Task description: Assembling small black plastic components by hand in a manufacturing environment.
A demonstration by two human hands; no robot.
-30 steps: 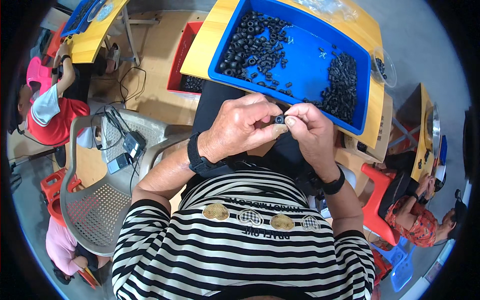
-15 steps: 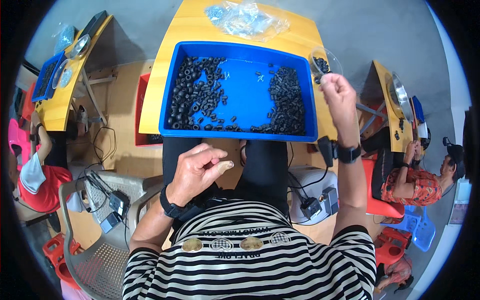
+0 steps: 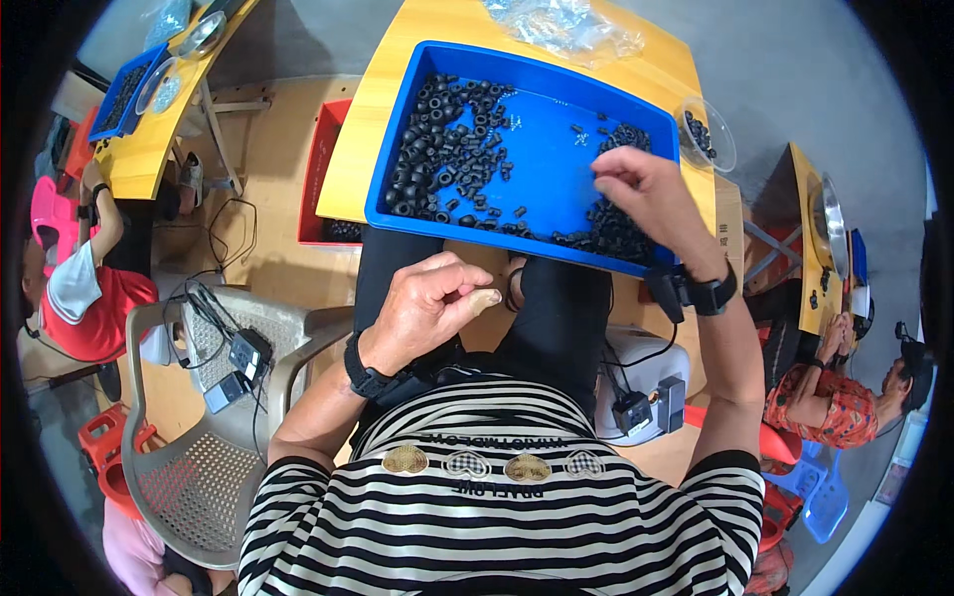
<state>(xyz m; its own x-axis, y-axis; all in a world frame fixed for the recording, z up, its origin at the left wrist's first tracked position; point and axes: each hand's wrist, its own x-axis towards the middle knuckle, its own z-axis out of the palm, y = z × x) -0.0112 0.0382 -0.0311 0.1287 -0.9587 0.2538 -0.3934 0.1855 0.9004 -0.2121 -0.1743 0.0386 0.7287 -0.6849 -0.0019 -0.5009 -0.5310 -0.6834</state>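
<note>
A blue tray [image 3: 542, 129] holds small black ring-shaped parts [image 3: 467, 149] on its left side and smaller black tube-like parts [image 3: 621, 233] on its right. My right hand [image 3: 651, 194] hovers over the tray's right part, thumb and forefinger a little apart, with nothing visible between them. In front of the tray, above my lap, my left hand [image 3: 427, 303] is closed, fingers curled toward the thumb. A tan covering wraps that thumb's tip. Whatever the left fingers hold, if anything, is hidden.
The tray lies on a yellow table [image 3: 348, 184], with a clear plastic bag [image 3: 566, 30] behind it. A clear round bowl [image 3: 720, 139] with black parts stands at the right. A red bin [image 3: 316, 184] is on the left, near a grey chair [image 3: 199, 487]. Other people work at side tables.
My right hand has moved left from beside the clear bowl to over the tray, its fingertips parting slightly. My left hand keeps its closed shape. The whole view has shifted and tilted.
</note>
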